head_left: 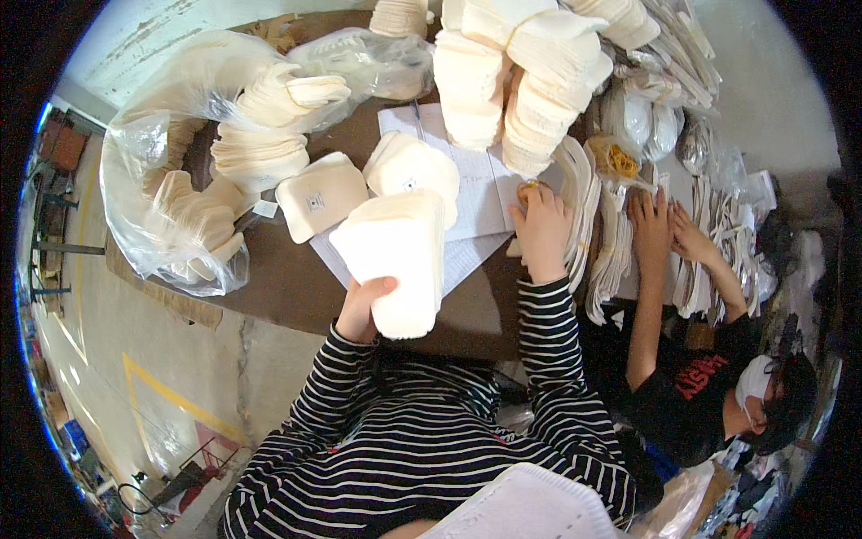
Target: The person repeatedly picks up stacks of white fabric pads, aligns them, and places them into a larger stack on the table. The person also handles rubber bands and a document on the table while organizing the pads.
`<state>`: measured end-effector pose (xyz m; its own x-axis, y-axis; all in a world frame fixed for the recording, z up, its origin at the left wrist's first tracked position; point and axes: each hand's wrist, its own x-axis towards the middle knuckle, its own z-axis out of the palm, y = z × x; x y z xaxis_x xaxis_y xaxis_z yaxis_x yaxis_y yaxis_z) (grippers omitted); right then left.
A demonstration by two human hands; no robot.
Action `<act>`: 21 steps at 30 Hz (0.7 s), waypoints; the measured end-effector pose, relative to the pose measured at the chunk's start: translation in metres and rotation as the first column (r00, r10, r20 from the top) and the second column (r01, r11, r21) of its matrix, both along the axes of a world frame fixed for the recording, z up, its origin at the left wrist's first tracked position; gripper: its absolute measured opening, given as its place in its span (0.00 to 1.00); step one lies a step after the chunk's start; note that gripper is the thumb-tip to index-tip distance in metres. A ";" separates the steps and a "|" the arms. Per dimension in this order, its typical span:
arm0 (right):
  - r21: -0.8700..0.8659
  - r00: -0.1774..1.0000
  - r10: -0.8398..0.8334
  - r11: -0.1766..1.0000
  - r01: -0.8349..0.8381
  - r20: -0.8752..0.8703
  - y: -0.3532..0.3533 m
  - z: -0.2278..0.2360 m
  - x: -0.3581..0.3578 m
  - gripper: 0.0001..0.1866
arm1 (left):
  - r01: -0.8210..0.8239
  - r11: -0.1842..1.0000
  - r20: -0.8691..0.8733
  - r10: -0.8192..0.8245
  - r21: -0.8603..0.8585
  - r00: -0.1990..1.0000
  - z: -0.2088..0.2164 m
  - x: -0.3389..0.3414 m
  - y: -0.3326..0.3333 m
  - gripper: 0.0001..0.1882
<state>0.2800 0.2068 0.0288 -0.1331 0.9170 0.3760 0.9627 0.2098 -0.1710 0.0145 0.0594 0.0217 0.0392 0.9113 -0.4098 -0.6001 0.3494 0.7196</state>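
Observation:
My left hand [361,310] is closed around the lower left side of a thick stack of cream pads [395,251], thumb on top; the pads look like soft shoe-part pieces, wider at the far end. My right hand [545,229] rests to the right, over the papers' edge, its fingers curled at a small yellowish-brown thing [534,187] mostly hidden by them. Just beyond the held stack lie a cream pad with a small dark print [321,193] and another printed pad [413,166]. Written paper sheets [489,189] spread beneath on the brown table [278,265].
A clear plastic bag [135,180] with stacked pads curves along the left. Banded pad stacks [548,67] stand at the far side. Bundled pale strips [579,198] and a container of yellow rubber bands [615,160] sit right. A co-worker's hands [669,225] work among strips there.

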 end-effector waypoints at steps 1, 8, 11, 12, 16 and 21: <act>0.065 0.997 -0.028 0.998 0.024 0.067 0.002 -0.010 -0.002 0.10 | 0.003 1.000 -0.026 -0.003 0.010 1.000 -0.001 -0.002 -0.001 0.37; 0.010 0.917 -0.040 0.999 0.048 -0.396 0.010 -0.001 0.003 0.07 | 0.011 0.995 0.118 -0.024 0.104 0.993 0.009 -0.011 -0.005 0.40; -0.034 0.561 -0.033 0.999 0.010 -0.827 0.005 0.007 0.005 0.08 | 0.022 0.993 0.159 -0.041 0.117 0.986 0.011 -0.016 -0.007 0.40; -0.010 0.402 0.012 0.999 -0.052 -0.916 0.002 0.011 0.002 0.08 | 0.021 0.989 0.202 -0.050 0.143 0.978 0.014 -0.016 -0.005 0.40; -0.005 -0.064 -0.024 0.958 -0.285 -0.998 -0.028 0.035 -0.023 0.04 | 0.050 0.984 0.350 -0.108 0.171 0.930 0.012 -0.008 -0.002 0.40; -0.173 -0.289 -0.430 0.763 -0.623 -0.855 -0.071 0.062 -0.052 0.11 | 0.104 0.981 0.428 -0.166 0.163 0.889 0.004 0.002 0.001 0.42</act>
<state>0.2280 0.1363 0.0907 -0.2593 0.9384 -0.2284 -0.5330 -0.3362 -0.7764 0.0160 0.0608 0.0254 0.3128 0.9288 -0.1989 -0.8182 0.3698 0.4402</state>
